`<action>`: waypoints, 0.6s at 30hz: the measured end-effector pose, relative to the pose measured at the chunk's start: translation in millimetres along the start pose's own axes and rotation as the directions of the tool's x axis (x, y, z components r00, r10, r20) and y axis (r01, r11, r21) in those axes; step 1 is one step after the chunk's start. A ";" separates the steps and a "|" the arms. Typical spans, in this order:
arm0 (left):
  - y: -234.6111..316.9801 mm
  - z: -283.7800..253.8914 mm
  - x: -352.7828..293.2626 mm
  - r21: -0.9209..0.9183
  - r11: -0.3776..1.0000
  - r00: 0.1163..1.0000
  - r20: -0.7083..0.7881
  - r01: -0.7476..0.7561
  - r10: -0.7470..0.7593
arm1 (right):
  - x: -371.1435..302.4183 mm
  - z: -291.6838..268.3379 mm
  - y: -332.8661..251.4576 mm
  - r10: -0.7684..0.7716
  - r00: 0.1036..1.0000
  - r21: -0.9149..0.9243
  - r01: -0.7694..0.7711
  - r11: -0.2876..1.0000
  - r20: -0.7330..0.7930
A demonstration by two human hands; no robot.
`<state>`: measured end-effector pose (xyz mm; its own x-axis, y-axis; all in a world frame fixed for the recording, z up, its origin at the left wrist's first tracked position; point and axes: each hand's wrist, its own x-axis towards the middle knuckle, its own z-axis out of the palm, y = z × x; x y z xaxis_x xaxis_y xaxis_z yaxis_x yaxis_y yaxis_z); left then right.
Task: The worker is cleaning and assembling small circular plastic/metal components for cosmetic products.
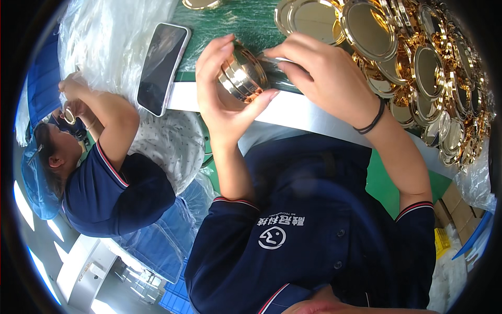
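Observation:
My left hand (219, 97) is wrapped round a shiny gold round cap (243, 73), held on its side above the table edge, with the thumb underneath and the fingers over the top. My right hand (329, 73), wearing a dark band at the wrist, is closed in a pinch just right of the cap. Something thin and pale shows at its fingertips, too small and blurred to name. Beyond the right hand lies a large heap of similar gold round pieces (368, 29) with flat, mirror-like faces.
A phone (163, 68) lies left of my left hand, beside clear plastic film (112, 36). The green table (240, 21) has a pale metal edge strip (303, 111). At the left, a co-worker (112, 188) in a blue hair cover handles a small gold round piece (69, 115).

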<state>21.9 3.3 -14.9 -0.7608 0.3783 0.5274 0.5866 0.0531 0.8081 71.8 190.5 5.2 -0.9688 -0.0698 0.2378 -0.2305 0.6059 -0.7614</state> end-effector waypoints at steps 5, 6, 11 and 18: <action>3.1 -1.1 -0.5 -0.012 0.995 0.995 0.003 0.102 -0.102 | 0.7 -0.9 -1.5 -0.015 1.000 0.025 0.015 1.000 0.007; 1.9 -1.4 -0.2 -0.014 0.995 0.995 0.004 0.102 -0.102 | 1.1 -1.8 -1.8 -0.023 1.000 0.028 0.023 0.999 0.019; -1.6 -2.5 0.5 -0.044 0.998 0.998 0.024 0.053 -0.052 | 1.7 -3.0 -1.4 -0.029 0.999 0.028 0.028 0.999 0.041; -1.4 -2.1 0.8 -0.041 0.998 0.999 0.035 0.037 -0.036 | 0.7 -1.6 -0.7 -0.028 0.999 -0.011 0.029 1.000 0.044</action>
<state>19.9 1.6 -15.0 -0.7709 0.4085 0.4887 0.5461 0.0288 0.8373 71.4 191.3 6.9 -0.9650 -0.1214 0.2324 -0.2571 0.6120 -0.7479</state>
